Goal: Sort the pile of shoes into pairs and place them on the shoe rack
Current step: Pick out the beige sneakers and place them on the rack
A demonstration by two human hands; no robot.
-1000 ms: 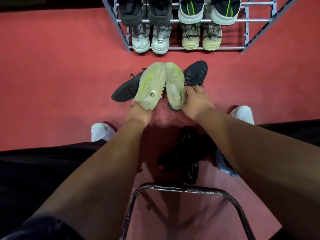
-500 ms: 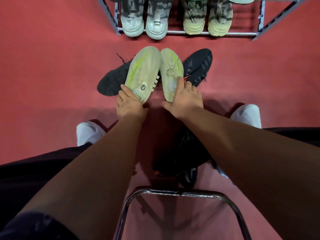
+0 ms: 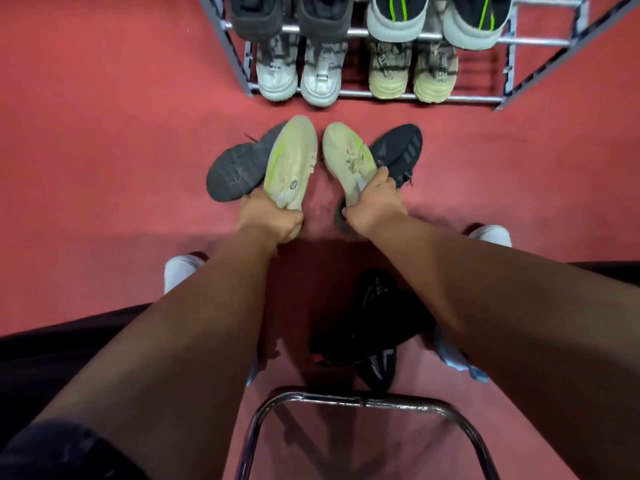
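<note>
Since half a second ago the left pale shoe (image 3: 292, 161) and the right pale shoe (image 3: 348, 157) have parted: they touched side by side then, and now a strip of red floor (image 3: 104, 150) shows between them. Our left grip (image 3: 273, 220) is curled round the heel of the left pale shoe, whose sole faces up with a yellow-green streak. Our right grip (image 3: 375, 202) clasps the heel end of the right pale shoe, laces up. Both point toe-first at the shoe rack (image 3: 381, 95), near it. They overlap a dark grey shoe (image 3: 232, 171) and a black shoe (image 3: 398, 148) on the floor. A white pair (image 3: 277, 77) and a beige pair (image 3: 429, 81) stand on the rack's bottom rail.
</note>
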